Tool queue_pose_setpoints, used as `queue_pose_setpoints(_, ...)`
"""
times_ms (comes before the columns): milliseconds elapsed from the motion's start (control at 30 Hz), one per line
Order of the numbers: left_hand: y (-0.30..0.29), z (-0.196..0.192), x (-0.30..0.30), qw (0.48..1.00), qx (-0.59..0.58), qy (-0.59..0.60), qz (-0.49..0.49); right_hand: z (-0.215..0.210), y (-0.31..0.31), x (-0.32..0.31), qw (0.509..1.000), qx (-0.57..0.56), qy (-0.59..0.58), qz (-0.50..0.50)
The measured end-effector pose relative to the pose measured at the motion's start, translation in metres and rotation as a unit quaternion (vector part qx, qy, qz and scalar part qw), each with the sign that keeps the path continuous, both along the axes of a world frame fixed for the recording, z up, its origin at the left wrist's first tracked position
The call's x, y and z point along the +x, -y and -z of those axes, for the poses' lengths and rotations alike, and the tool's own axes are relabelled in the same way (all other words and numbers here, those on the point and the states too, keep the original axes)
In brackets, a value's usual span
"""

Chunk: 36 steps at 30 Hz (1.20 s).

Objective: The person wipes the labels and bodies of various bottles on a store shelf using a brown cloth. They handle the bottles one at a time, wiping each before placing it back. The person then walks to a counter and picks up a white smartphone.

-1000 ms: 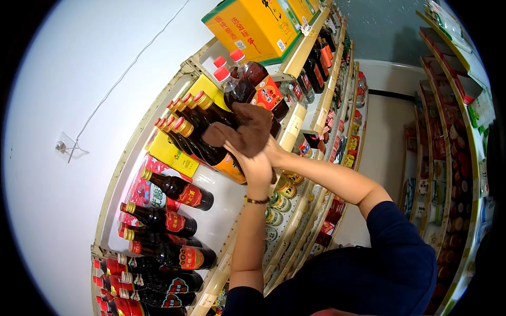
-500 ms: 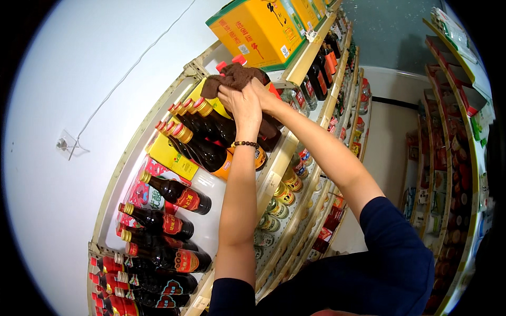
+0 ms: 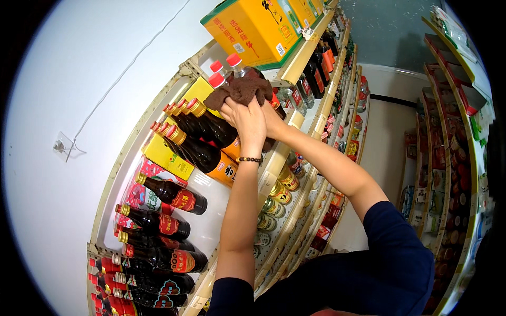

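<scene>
Brown cloth (image 3: 240,90) — bunched btwn both hands, left hand (image 3: 247,122) and right hand (image 3: 273,120) pressed together, atop red-capped bottles (image 3: 221,73)

Brown cloth (image 3: 240,90) w/ red-capped bottles (image 3: 221,71) behind; dark bottles (image 3: 203,138) w/ gold caps, orange labels. Yellow box (image 3: 253,26) w/ green trim up top, yellow cartons (image 3: 166,158) behind bottles. Lower dark bottles (image 3: 171,194) have red labels; sleeve (image 3: 390,258) navy, bead bracelet (image 3: 249,159) black.

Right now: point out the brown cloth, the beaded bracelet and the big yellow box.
brown cloth (image 3: 240,90), head view, middle of the bunched fabric.
beaded bracelet (image 3: 249,159), head view, beads across the left wrist.
yellow box (image 3: 252,27), head view, its broad yellow face.
</scene>
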<state>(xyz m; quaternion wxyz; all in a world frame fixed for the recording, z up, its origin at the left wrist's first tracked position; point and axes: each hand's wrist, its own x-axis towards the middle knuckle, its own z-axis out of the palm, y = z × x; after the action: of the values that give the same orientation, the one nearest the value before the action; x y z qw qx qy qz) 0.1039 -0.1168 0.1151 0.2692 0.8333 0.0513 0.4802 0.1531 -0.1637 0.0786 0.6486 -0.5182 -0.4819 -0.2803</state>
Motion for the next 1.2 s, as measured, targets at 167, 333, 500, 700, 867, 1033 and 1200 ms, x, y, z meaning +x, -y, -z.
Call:
queue_pose_setpoints(167, 0.011, 0.026, -0.012, 0.997, 0.057, 0.047, 0.031, 0.034, 0.015, -0.002, 0.999, -0.047, -0.007, -0.001)
queue_pose_setpoints(333, 0.026, 0.037, -0.034, 0.994, 0.076, 0.019, 0.073, 0.038, 0.015, 0.017, 0.996, 0.008, 0.014, 0.084)
queue_pose_setpoints(500, 0.038, 0.012, -0.041, 0.994, 0.053, 0.013, 0.092, -0.017, 0.004, 0.082, 0.977, -0.077, 0.096, 0.174)
queue_pose_setpoints(700, 0.045, 0.005, -0.041, 0.981, 0.135, 0.045, 0.13, -0.056, -0.021, 0.132, 0.98, -0.031, 0.101, 0.17)
queue_pose_setpoints(867, 0.042, 0.011, -0.04, 0.977, 0.159, 0.004, 0.144, -0.043, -0.044, 0.156, 0.954, -0.148, -0.039, 0.259)
queue_pose_setpoints(1033, 0.046, 0.012, -0.036, 0.971, 0.178, 0.005, 0.157, -0.045, -0.056, 0.172, 0.928, -0.168, -0.112, 0.313)
queue_pose_setpoints(1200, 0.033, 0.015, -0.036, 0.97, 0.183, 0.016, 0.156, -0.048, -0.061, 0.141, 0.936, -0.094, -0.096, 0.324)
